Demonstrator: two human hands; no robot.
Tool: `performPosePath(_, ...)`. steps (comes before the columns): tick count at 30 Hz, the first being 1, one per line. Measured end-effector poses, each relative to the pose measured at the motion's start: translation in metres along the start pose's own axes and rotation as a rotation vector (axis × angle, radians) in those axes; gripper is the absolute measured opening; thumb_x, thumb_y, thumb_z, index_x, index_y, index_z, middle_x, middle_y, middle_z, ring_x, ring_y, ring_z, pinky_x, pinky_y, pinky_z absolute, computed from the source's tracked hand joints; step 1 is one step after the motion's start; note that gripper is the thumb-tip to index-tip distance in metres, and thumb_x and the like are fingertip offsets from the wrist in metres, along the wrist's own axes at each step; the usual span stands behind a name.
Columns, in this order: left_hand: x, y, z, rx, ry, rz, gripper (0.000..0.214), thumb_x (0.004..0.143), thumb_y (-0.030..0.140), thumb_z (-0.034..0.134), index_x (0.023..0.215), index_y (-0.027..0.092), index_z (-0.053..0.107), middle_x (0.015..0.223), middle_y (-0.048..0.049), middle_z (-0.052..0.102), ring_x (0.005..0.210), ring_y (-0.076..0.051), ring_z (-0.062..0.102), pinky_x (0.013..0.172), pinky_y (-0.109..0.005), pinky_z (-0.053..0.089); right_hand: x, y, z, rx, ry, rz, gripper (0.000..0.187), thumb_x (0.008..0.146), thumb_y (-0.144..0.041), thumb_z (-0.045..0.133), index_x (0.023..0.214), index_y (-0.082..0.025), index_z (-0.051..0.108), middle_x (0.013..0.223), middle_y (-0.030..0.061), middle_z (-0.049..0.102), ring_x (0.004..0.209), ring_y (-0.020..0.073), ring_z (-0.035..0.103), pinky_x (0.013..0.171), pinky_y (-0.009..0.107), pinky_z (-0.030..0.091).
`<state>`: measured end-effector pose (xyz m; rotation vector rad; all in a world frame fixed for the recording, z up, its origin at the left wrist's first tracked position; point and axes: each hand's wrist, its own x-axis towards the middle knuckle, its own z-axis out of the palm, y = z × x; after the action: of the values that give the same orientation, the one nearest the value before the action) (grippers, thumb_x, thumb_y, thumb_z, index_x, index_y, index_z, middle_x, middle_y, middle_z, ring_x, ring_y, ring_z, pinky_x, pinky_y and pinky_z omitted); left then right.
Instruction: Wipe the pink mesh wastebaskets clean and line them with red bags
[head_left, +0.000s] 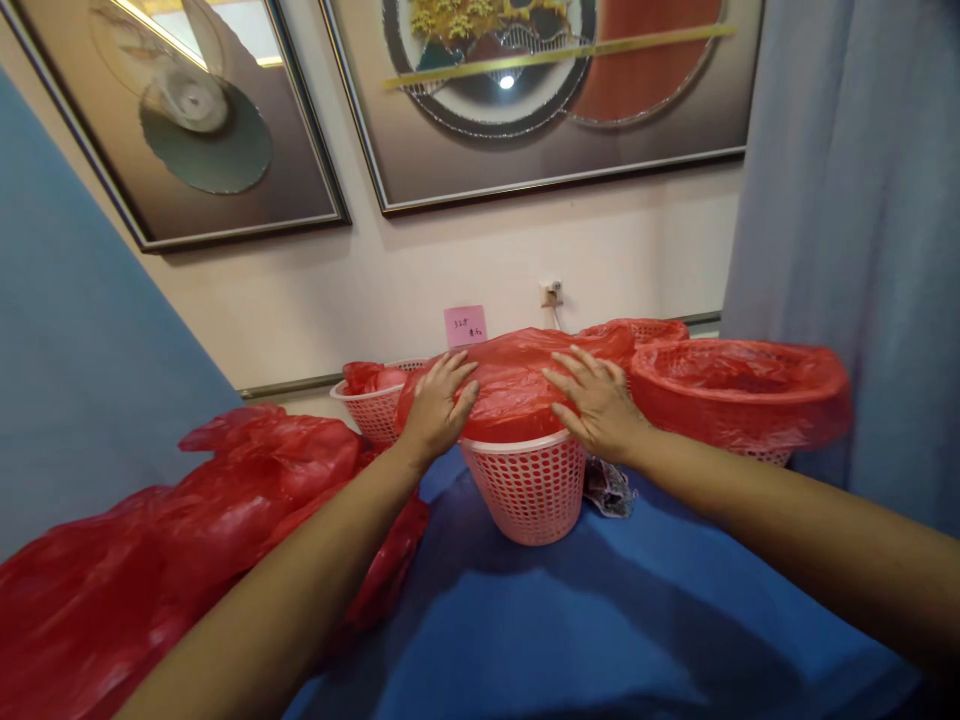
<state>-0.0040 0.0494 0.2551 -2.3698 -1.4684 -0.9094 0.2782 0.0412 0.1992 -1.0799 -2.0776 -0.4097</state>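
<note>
A pink perforated plastic basket (525, 490) stands upright on the blue cloth. Over its mouth spreads a red plastic bag (517, 385), puffed up and partly down inside, showing red through the holes. My left hand (441, 405) rests on the bag at the left of the rim, fingers stretched out. On the right side, my right hand (592, 400) lies on the same bag with its fingers spread. Both palms face down, and neither hand grips anything that shows.
Loose red bags (225, 520) are heaped at the left. Behind stands another pink basket (375, 405); a bag-lined basket (742, 395) is at the right. A dark crumpled item (609, 488) lies beside the middle basket. A pink note (465, 325) and socket (551, 293) are on the wall.
</note>
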Motion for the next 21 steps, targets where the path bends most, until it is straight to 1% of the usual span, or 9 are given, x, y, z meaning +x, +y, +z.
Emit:
performPosePath(2, 0.013, 0.002, 0.006, 0.02, -0.213, -0.03, 0.05, 0.102, 0.052, 0.043, 0.127, 0.02, 0.072, 0.147, -0.0126, 0.066, 0.142, -0.033, 0.055, 0.119, -0.054, 0.041, 0.005, -0.002, 0.001, 0.047, -0.229, 0.013, 0.045, 0.108, -0.045, 0.041, 0.131, -0.02, 0.07, 0.131, 0.0153, 0.072, 0.125, 0.0319, 0.063, 0.107, 0.048, 0.043)
performPosePath(3, 0.02, 0.002, 0.009, 0.014, -0.329, -0.039, 0.046, 0.098, 0.054, 0.051, 0.115, 0.02, 0.077, 0.131, -0.0122, 0.076, 0.128, -0.033, 0.065, 0.112, -0.049, 0.049, 0.007, -0.003, 0.002, 0.082, -0.328, 0.03, 0.047, 0.109, -0.046, 0.038, 0.119, -0.019, 0.075, 0.116, 0.0144, 0.078, 0.111, 0.0294, 0.07, 0.099, 0.043, 0.047)
performPosePath(5, 0.032, 0.002, 0.012, -0.014, -0.471, -0.028, 0.035, 0.087, 0.053, 0.068, 0.091, 0.021, 0.081, 0.098, -0.0084, 0.084, 0.097, -0.029, 0.077, 0.093, -0.038, 0.058, 0.011, -0.002, 0.004, 0.163, -0.421, 0.062, 0.052, 0.11, -0.048, 0.036, 0.098, -0.019, 0.078, 0.096, 0.0118, 0.08, 0.09, 0.025, 0.074, 0.084, 0.034, 0.05)
performPosePath(7, 0.04, 0.003, 0.011, -0.039, -0.456, -0.015, 0.029, 0.085, 0.047, 0.07, 0.089, 0.021, 0.081, 0.094, -0.0068, 0.084, 0.089, -0.026, 0.077, 0.086, -0.034, 0.059, 0.012, 0.001, 0.007, 0.25, -0.376, 0.047, 0.046, 0.11, -0.045, 0.041, 0.095, -0.021, 0.076, 0.093, 0.0092, 0.08, 0.085, 0.0222, 0.074, 0.078, 0.031, 0.049)
performPosePath(9, 0.042, 0.006, 0.006, -0.061, -0.369, -0.006, 0.03, 0.093, 0.041, 0.061, 0.105, 0.021, 0.08, 0.112, -0.009, 0.083, 0.101, -0.025, 0.076, 0.093, -0.036, 0.058, 0.009, 0.005, 0.011, 0.319, -0.266, -0.011, 0.034, 0.108, -0.038, 0.047, 0.101, -0.021, 0.075, 0.098, 0.0078, 0.08, 0.09, 0.0216, 0.073, 0.082, 0.031, 0.05)
performPosePath(12, 0.029, 0.013, -0.005, -0.098, -0.273, 0.002, 0.033, 0.095, 0.035, 0.057, 0.117, 0.019, 0.076, 0.123, -0.0109, 0.079, 0.11, -0.025, 0.074, 0.098, -0.039, 0.057, 0.0, 0.013, 0.012, 0.322, -0.073, -0.105, 0.022, 0.101, -0.026, 0.055, 0.109, -0.02, 0.073, 0.111, 0.0097, 0.078, 0.104, 0.0254, 0.071, 0.092, 0.04, 0.05)
performPosePath(14, 0.015, 0.016, -0.013, -0.149, -0.298, 0.025, 0.032, 0.093, 0.038, 0.062, 0.115, 0.02, 0.076, 0.119, -0.0096, 0.081, 0.108, -0.025, 0.075, 0.096, -0.039, 0.058, -0.005, 0.021, 0.009, 0.296, 0.015, -0.139, 0.023, 0.095, -0.019, 0.057, 0.112, -0.02, 0.072, 0.116, 0.0106, 0.077, 0.109, 0.0272, 0.07, 0.096, 0.045, 0.049)
performPosePath(18, -0.006, 0.015, -0.025, -0.178, -0.425, 0.052, 0.035, 0.088, 0.044, 0.07, 0.115, 0.023, 0.076, 0.121, -0.0082, 0.08, 0.111, -0.026, 0.075, 0.098, -0.04, 0.057, -0.008, 0.036, -0.002, 0.218, 0.017, -0.186, 0.042, 0.08, -0.006, 0.057, 0.115, -0.023, 0.073, 0.126, 0.0093, 0.075, 0.121, 0.0288, 0.066, 0.104, 0.05, 0.044)
performPosePath(21, -0.009, 0.011, -0.028, -0.153, -0.458, 0.032, 0.023, 0.088, 0.034, 0.068, 0.105, 0.022, 0.076, 0.11, -0.0075, 0.082, 0.102, -0.025, 0.076, 0.092, -0.038, 0.058, -0.004, 0.045, -0.005, 0.096, -0.039, -0.137, 0.043, 0.077, -0.004, 0.058, 0.113, -0.022, 0.074, 0.132, 0.0113, 0.072, 0.132, 0.0342, 0.059, 0.107, 0.058, 0.038)
